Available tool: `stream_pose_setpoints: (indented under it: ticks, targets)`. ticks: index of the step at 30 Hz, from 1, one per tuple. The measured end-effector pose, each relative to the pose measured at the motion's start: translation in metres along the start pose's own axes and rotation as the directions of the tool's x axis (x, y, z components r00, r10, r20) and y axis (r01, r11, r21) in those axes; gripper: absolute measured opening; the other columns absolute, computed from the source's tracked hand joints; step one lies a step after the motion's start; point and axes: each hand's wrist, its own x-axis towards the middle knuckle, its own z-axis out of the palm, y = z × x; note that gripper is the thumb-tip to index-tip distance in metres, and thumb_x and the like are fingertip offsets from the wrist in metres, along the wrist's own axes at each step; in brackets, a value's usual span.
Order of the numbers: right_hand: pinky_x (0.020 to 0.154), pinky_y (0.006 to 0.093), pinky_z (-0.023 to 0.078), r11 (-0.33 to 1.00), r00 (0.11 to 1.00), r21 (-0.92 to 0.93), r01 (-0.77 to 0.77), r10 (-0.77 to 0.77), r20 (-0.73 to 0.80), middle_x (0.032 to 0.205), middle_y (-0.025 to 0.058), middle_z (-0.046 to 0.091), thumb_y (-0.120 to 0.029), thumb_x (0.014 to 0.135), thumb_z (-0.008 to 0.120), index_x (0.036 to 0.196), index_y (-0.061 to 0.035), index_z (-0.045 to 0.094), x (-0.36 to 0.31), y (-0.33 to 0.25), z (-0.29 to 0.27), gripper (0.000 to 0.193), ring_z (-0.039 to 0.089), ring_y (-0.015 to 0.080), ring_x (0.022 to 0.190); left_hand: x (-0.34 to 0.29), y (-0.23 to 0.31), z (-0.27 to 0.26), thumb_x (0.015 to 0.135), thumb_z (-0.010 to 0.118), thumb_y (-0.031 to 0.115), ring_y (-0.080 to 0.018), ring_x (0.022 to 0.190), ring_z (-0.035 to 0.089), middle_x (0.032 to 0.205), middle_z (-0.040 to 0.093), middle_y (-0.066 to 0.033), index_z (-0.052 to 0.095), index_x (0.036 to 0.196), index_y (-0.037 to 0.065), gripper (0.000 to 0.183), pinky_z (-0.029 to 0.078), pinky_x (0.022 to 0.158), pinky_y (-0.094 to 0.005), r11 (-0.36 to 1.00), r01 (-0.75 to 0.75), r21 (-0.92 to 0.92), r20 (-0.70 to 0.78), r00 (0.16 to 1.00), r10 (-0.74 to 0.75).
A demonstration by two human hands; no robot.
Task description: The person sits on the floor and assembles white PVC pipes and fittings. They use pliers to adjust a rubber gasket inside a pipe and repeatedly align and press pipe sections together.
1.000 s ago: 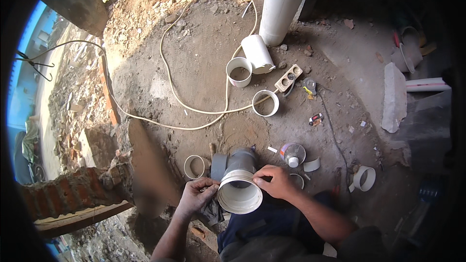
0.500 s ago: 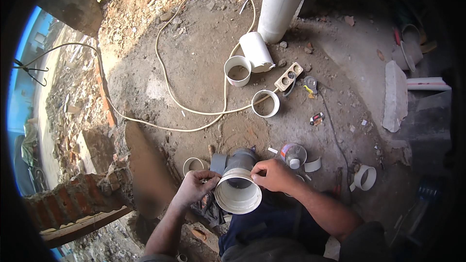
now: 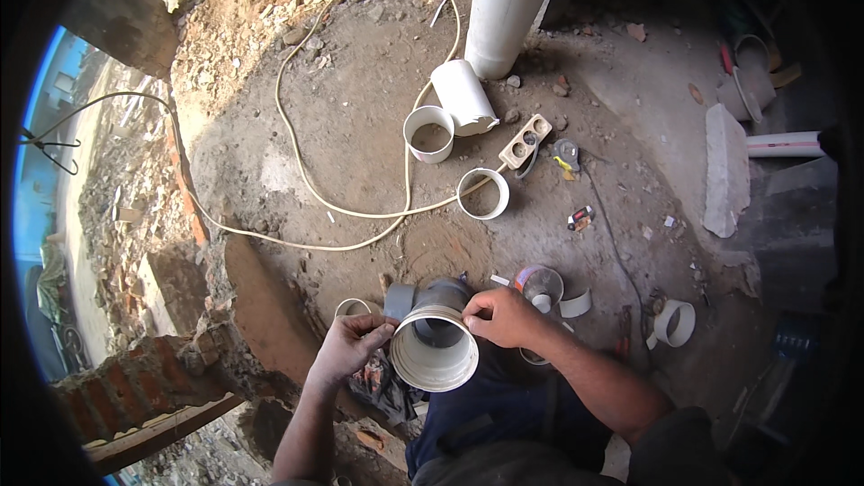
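White pipe collar [image 3: 434, 365] | mouth tilted up | grey branched fitting [image 3: 443, 292] beyond, apparently joined

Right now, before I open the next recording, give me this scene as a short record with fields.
Left grip: fingers at left rim of white collar
Right grip: fingers at its right rim
Behind collar: grey pipe fitting
Right of fitting: plastic bottle
Farther out: power strip, tape measure
Setting: dirt floor

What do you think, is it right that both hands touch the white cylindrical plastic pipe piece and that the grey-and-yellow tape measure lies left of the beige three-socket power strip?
The head view shows the tape measure right of the power strip, not left. The left hand and right hand do touch the pipe piece.
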Motion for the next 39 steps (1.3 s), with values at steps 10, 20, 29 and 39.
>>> stream_pose_setpoints:
  ticks: [10, 20, 29, 39]
  targets:
    - [0.07, 0.038, 0.054, 0.998, 1.0, -0.062, 0.018, -0.019, -0.017, 0.076, 0.0151, 0.069, -0.013, 0.077, 0.066, 0.08, -0.0017, 0.069, -0.001, -0.005, 0.003, 0.012, 0.07, 0.0288, 0.074, 0.011, -0.002, 0.0, 0.088, 0.067, 0.008, -0.0108, 0.081, 0.065, 0.087, 0.073, -0.0093, 0.073, 0.097, -0.004, 0.016, 0.052, 0.076, -0.0281, 0.977, 0.01, 0.213, 0.017, 1.0, -0.014]
    - [0.066, 0.0345, 0.051, 0.996, 0.994, -0.073, -0.053, 0.046, -0.102, 0.075, 0.0122, 0.07, -0.01, 0.076, 0.068, 0.081, -0.0012, 0.07, 0.01, -0.006, 0.004, 0.01, 0.068, 0.0225, 0.069, 0.02, 0.006, 0.006, 0.09, 0.065, 0.01, -0.0098, 0.073, 0.063, 0.081, 0.072, -0.0087, 0.071, 0.094, -0.007, 0.018, 0.052, 0.069, -0.0268, 0.973, 0.064, 0.221, -0.096, 0.994, -0.043]
    - [0.065, 0.0272, 0.055, 0.88, 0.964, 0.444, -0.169, 0.241, -0.111, 0.091, 0.0082, 0.07, 0.0, 0.083, 0.064, 0.101, 0.003, 0.067, -0.028, 0.026, 0.024, 0.018, 0.066, 0.0141, 0.075, -0.041, -0.045, 0.063, 0.088, 0.06, 0.0, -0.0103, 0.08, 0.064, 0.093, 0.069, -0.007, 0.065, 0.109, -0.007, 0.023, 0.053, 0.072, -0.0227, 0.9, -0.186, -0.395, -0.439, 0.898, -0.007]
    - [0.067, 0.0298, 0.057, 0.78, 0.96, 0.621, -0.081, 0.23, -0.163, 0.091, 0.0114, 0.068, 0.002, 0.079, 0.064, 0.098, 0.004, 0.063, -0.047, 0.03, 0.047, 0.019, 0.066, 0.0165, 0.076, -0.059, -0.07, 0.098, 0.086, 0.055, -0.007, -0.0145, 0.088, 0.064, 0.101, 0.065, -0.0085, 0.058, 0.12, -0.007, 0.034, 0.055, 0.08, -0.0262, 0.767, -0.236, -0.597, -0.415, 0.909, -0.044]
